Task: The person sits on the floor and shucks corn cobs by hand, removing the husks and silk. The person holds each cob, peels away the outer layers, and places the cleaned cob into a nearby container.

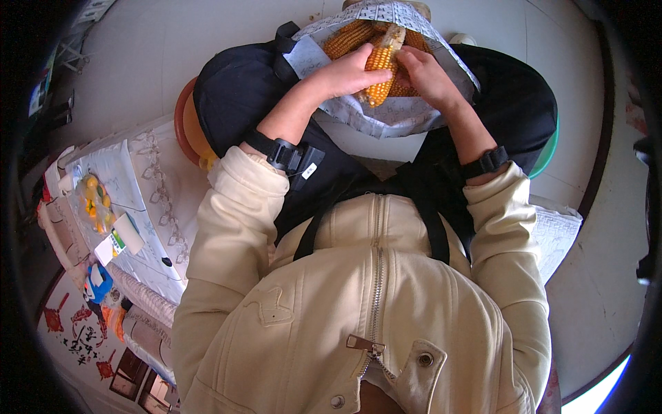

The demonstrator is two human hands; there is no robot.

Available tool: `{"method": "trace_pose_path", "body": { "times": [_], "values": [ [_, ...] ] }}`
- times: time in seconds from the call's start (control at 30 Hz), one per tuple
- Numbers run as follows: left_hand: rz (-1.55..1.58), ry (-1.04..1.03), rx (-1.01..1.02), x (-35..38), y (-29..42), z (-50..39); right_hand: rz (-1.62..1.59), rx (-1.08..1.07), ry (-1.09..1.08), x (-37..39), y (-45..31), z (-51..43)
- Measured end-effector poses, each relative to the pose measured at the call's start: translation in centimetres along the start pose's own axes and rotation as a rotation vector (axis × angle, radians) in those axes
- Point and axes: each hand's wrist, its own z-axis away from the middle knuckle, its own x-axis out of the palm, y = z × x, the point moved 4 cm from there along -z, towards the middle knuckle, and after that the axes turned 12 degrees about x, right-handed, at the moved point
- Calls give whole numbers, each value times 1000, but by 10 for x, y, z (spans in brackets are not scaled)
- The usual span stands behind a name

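Observation:
A dried ear of corn [378,75] is held between my two hands, over an open paper-like bag with a printed pattern [382,123]. Its far end is a pale cob stripped of kernels; the near part still bears orange-yellow kernels. My left hand [350,72] wraps the ear from the left, thumb lying across the kernels. On the right side, my right hand [428,77] grips it near the bare stretch, its fingers partly hidden. More ears of corn [347,39] lie inside the bag, which rests between my spread legs.
An orange basin [195,127] stands by my left leg and a green basin [546,150] by my right. Farther left, a cloth-covered table [150,227] carries a plastic bag of yellow fruit [94,202]. A white patterned box-like object [557,233] sits at right.

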Motion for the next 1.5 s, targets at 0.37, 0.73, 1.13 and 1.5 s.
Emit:
{"method": "trace_pose_path", "body": {
  "times": [0.37,0.73,1.13,1.5],
  "values": [
    [-60,12,20,-1,1,0,49,-99,26,1,-6,4],
    [-16,-1,-22,-2,7,2,214,-29,-7,0,-1,0],
    [-76,15,-17,-3,2,1,-23,-63,-5,2,-1,3],
    [-41,28,-1,-2,7,1,37,-67,-40,-1,4,-4]
  ]
}}
